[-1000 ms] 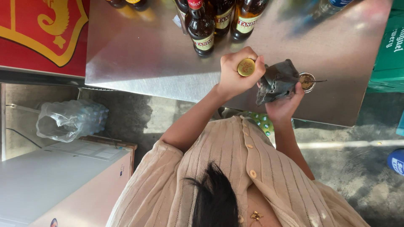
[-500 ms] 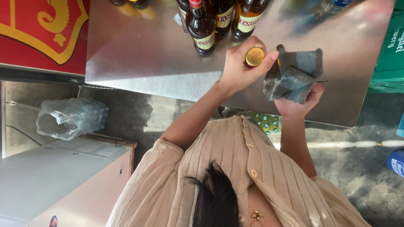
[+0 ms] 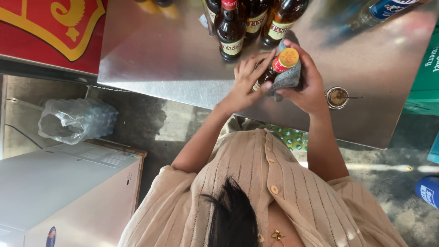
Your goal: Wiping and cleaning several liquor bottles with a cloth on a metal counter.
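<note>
My left hand grips a small brown bottle with a yellow cap and a red neck label, just above the shiny metal table. My right hand presses a grey cloth around the bottle's neck and shoulder. The bottle tilts toward me, and its lower body is hidden by my fingers and the cloth.
Several tall brown bottles stand at the table's far side. A small round metal cup sits right of my hands. A green crate is at the right, and a white freezer and a wrapped pack of water bottles at the left.
The cloth, held apart from the bottle in my right hand before, is now wrapped against the bottle. Both hands have come together and shifted slightly left.
</note>
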